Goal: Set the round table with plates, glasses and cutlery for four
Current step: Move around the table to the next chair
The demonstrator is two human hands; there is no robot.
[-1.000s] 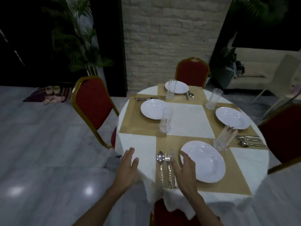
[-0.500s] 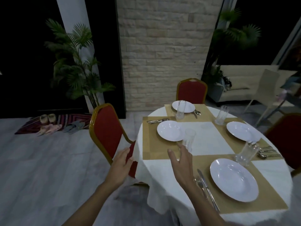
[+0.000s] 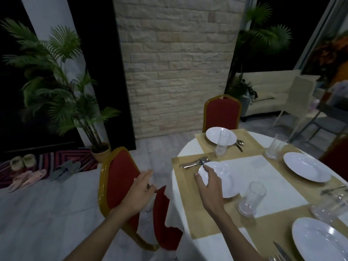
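The round table [image 3: 203,247] wears a white cloth with tan mats. My right hand [image 3: 208,191] hovers with spread fingers over the near edge of the left white plate [image 3: 223,183]; contact cannot be told. Cutlery [image 3: 194,163] lies just beyond that plate and a glass [image 3: 251,198] stands to its right. My left hand [image 3: 138,193] is open, in front of the red chair [image 3: 117,183] at the table's left. Other plates sit at the far [image 3: 214,135], right [image 3: 307,166] and near [image 3: 320,240] places, each with a glass and cutlery beside it.
A second red chair [image 3: 222,113] stands behind the far plate. A potted palm [image 3: 62,87] and slippers on a striped rug [image 3: 62,170] are at the left. A stone wall rises behind, with a cream sofa [image 3: 267,91] at the right.
I have moved left round the table from the near place setting. Both hands have lifted away from the near cutlery; the right hand now reaches over the left plate.
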